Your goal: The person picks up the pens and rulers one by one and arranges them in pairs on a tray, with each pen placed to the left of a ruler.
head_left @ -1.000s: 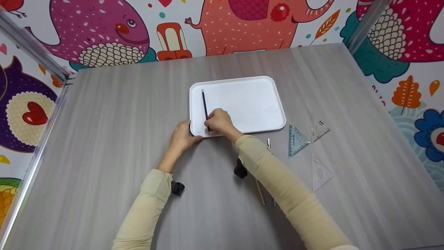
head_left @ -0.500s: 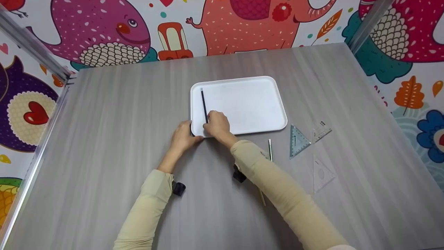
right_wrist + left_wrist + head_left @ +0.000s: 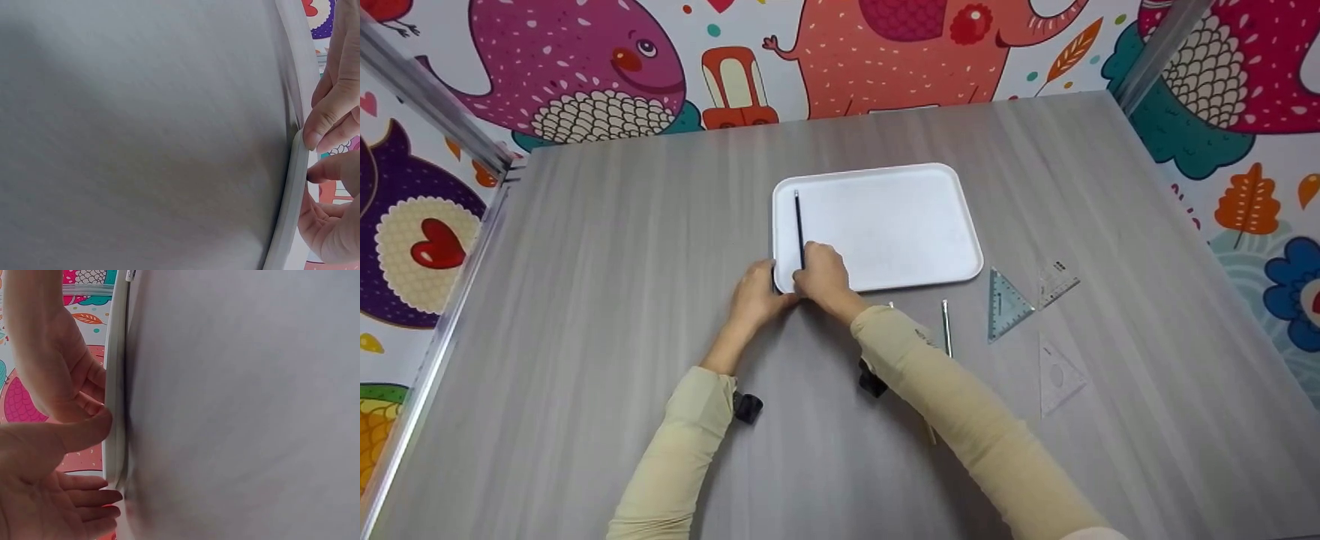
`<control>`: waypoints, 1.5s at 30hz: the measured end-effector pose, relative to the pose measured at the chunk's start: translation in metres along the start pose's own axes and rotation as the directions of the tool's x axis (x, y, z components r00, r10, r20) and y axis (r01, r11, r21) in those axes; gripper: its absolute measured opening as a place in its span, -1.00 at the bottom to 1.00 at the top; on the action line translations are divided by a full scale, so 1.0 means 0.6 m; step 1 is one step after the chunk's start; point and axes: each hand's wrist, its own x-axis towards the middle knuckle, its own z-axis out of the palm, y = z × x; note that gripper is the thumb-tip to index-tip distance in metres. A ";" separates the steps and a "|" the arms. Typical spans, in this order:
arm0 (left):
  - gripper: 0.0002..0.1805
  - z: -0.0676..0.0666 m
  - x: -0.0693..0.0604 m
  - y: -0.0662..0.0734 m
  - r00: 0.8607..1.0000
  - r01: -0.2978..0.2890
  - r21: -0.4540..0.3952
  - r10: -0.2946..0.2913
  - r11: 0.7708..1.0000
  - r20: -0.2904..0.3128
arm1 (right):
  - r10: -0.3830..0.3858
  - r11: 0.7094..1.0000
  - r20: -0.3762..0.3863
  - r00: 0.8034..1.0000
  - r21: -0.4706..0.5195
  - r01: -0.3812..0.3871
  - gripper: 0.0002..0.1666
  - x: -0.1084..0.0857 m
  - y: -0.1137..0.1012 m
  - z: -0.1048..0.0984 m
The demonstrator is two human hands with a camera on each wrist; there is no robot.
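A white tray (image 3: 885, 225) lies on the table, with a black pencil (image 3: 799, 225) along its left side. My left hand (image 3: 756, 292) grips the tray's near-left corner. In the left wrist view its thumb (image 3: 90, 430) presses the near rim and its fingers (image 3: 93, 498) lie at the side. My right hand (image 3: 821, 275) holds the pencil's near end, just inside the near rim and close to the left thumb. That pencil end is mostly hidden by the hand. The right wrist view shows the right thumb (image 3: 326, 169) bent over a small dark tip.
To the right of the tray lie a bluish set square (image 3: 1006, 306), a clear set square (image 3: 1057, 285) and another clear one (image 3: 1059, 379). A silver pen (image 3: 946, 326) and a thin yellowish stick (image 3: 932, 433) are partly under the right sleeve. Patterned walls border the table.
My right hand has shifted slightly left and nearer along the pencil's near end, and the pencil lies straighter. More of the silver pen shows beside the sleeve. My left hand stays at the corner.
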 end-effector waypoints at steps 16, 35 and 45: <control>-0.40 0.004 0.002 0.002 1.000 0.030 0.009 -0.030 1.000 0.003 | -0.070 0.996 -0.045 0.997 -0.064 0.067 -0.76 0.000 0.005 0.008; -0.41 0.003 0.002 0.006 0.999 0.032 0.021 -0.032 0.999 0.008 | -0.066 0.997 -0.033 0.997 -0.037 0.064 -0.76 -0.001 0.010 0.004; -0.41 -0.001 0.003 0.005 0.999 0.046 0.041 -0.047 0.998 0.023 | -0.082 0.994 -0.069 0.994 -0.071 0.077 -0.51 -0.009 0.009 -0.018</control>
